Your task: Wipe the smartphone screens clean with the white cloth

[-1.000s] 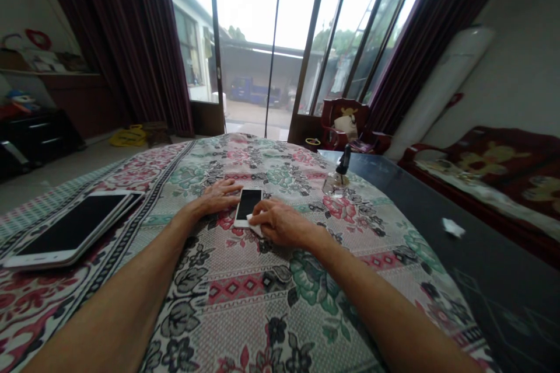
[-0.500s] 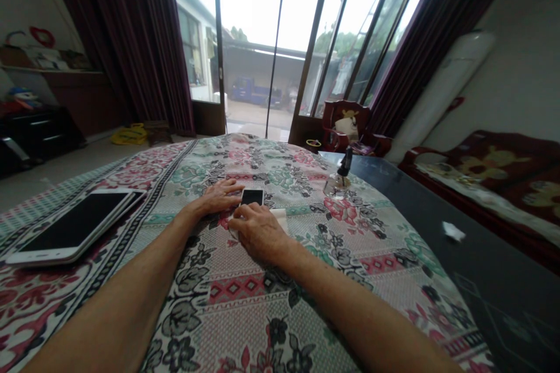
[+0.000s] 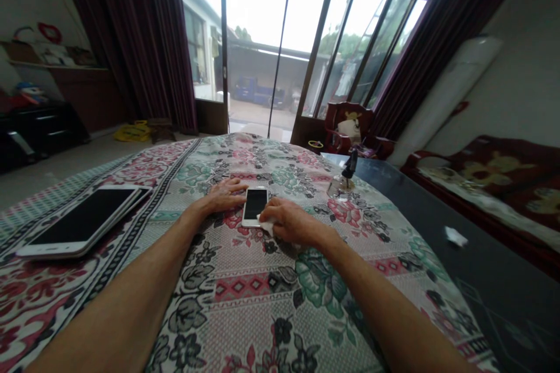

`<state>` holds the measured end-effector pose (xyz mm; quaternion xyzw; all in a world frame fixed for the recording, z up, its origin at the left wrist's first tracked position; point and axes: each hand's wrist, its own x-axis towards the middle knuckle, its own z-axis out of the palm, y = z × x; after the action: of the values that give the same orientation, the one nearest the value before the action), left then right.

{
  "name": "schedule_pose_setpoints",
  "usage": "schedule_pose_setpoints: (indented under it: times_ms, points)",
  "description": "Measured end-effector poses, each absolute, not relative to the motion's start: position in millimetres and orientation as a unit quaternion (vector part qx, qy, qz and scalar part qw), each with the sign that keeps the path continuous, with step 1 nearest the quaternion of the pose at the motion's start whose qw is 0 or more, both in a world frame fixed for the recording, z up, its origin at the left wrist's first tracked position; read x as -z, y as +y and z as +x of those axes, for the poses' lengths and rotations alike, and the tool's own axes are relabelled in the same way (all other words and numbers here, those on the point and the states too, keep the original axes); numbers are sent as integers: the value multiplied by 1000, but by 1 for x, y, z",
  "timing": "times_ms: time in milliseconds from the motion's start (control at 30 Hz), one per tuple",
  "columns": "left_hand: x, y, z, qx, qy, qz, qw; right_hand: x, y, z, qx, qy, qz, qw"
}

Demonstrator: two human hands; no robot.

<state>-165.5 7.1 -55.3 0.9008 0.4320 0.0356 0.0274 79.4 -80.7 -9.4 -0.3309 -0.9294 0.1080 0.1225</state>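
Fingers of the right hand curl together, pinching a thin, soft white tissue, while those of the left hand lie a little spread, palm down. Under both sets of fingers is a woven floral tablecloth in pink, green and grey; well to the right of the right fingers runs a glossy dark tabletop. Left of the left fingers, well apart, rest two stacked, white-framed flat devices, the upper one's screen black. Farther out than the right fingers, and to their right, stands a clear bottle with a black spray head. Between the two hands' fingers lies a slim, rectangular white phone, dark screen up, its left edge at the left thumb, its lower right corner under the tissue. Smallest, far right of the fingers, is a crumpled white paper wad. The step in hand looks like wiping the phone's lower end; the next move seems to call for light, even pressure from the right fingers, the left ones steadying the edge.
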Motion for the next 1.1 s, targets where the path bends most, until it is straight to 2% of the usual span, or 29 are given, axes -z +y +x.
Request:
schedule_pose_setpoints:
  times_ms: [333, 600, 867, 967, 1100]
  points:
    - [62, 12, -167, -45, 409, 911, -6, 27, -95, 48, -14, -942, -297, 154]
    - [66, 13, -167, -45, 406, 913, -10, 31, -98, 33, 6, -937, -315, 152]
    - [67, 12, -167, -50, 421, 906, 6, 9, -88, 59, -36, -918, -378, 113]
    - [64, 11, -167, -65, 421, 904, 21, 5, -85, 69, -19, -897, -429, 102]
    - [59, 10, -168, -82, 417, 904, 39, 15, -85, 68, 22, -879, -458, 130]
